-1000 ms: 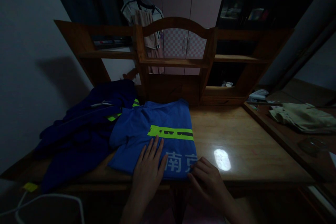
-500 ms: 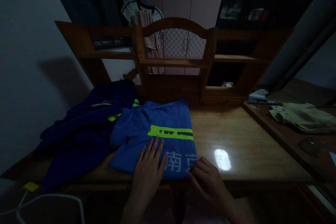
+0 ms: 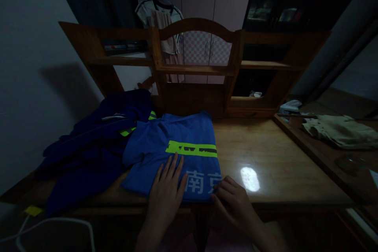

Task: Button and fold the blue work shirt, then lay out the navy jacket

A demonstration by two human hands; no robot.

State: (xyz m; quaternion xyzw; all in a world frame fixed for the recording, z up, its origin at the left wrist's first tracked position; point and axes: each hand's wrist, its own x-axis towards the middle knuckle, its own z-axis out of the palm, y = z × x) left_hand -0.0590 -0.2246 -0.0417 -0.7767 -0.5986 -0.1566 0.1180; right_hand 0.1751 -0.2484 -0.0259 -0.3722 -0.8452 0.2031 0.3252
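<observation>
A folded blue work shirt [image 3: 189, 130] with a yellow-green reflective strip and pale printed characters lies on the wooden desk, near its front edge. My left hand [image 3: 167, 185] rests flat on the lower part of the shirt, fingers outstretched and tips by the strip. At the shirt's front right corner my right hand [image 3: 232, 197] is closed, thumb and fingers pinching the cloth edge beside the last character. To the left, a crumpled dark blue garment [image 3: 100, 141] with reflective bands lies against the shirt's sleeve side.
A wooden shelf unit [image 3: 195, 70] stands along the desk's back edge. On the right, beyond a raised ledge, lies a pale folded cloth [image 3: 339, 130]. A white cable [image 3: 71, 220] loops at the lower left. The desk top [image 3: 265, 153] extends right of the shirt.
</observation>
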